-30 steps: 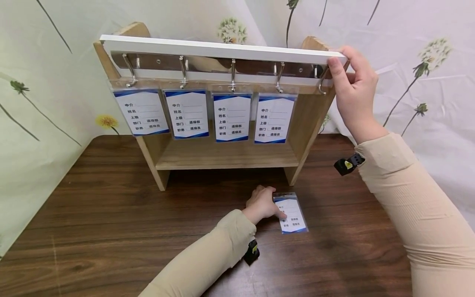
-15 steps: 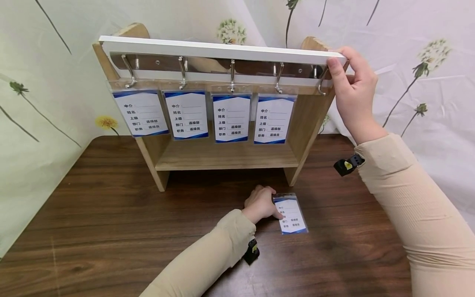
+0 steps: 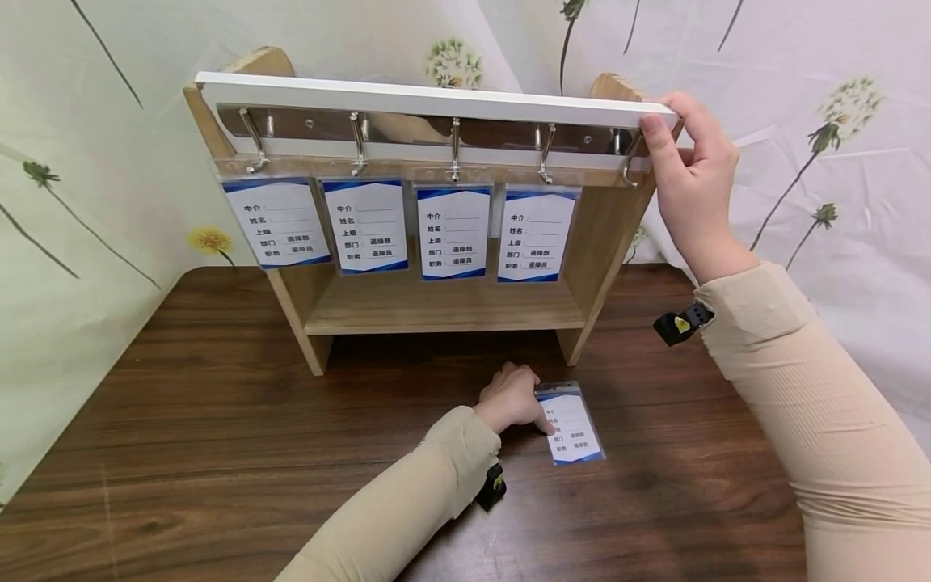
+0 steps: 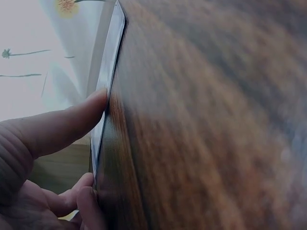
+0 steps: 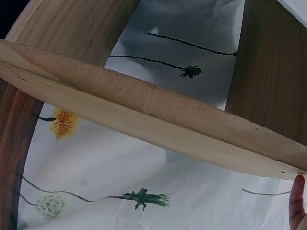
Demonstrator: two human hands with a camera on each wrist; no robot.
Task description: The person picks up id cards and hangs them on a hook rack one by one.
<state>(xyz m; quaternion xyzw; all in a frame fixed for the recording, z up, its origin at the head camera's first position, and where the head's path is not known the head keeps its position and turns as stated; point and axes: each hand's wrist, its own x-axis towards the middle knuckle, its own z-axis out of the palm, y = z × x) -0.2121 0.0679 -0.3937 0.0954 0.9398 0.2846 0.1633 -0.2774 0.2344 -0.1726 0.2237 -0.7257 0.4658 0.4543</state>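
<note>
On the table, below the rack's right leg, lies a name badge (image 3: 578,428) in a clear plastic sleeve. My left hand (image 3: 511,396) holds it by its left side, thumb on the card and fingers at its top corner. The left wrist view shows the badge (image 4: 112,45) edge-on, close over the wood, with the left hand's thumb (image 4: 72,124) touching it. My right hand (image 3: 694,174) grips the right end of the white hook board (image 3: 436,97), thumb in front and fingers behind. Just one fingertip (image 5: 298,191) appears in the right wrist view.
Several similar badges (image 3: 454,230) hang from the metal hooks; the rightmost hook (image 3: 631,162) carries none. The board is on a wooden shelf stand (image 3: 444,307) at the back of the brown table (image 3: 218,436). A flower-printed cloth (image 3: 822,48) hangs behind.
The badge on the table has shifted slightly toward me, its top edge a little lower in the head view. My left thumb has moved slightly along it; the right hand stays in place.
</note>
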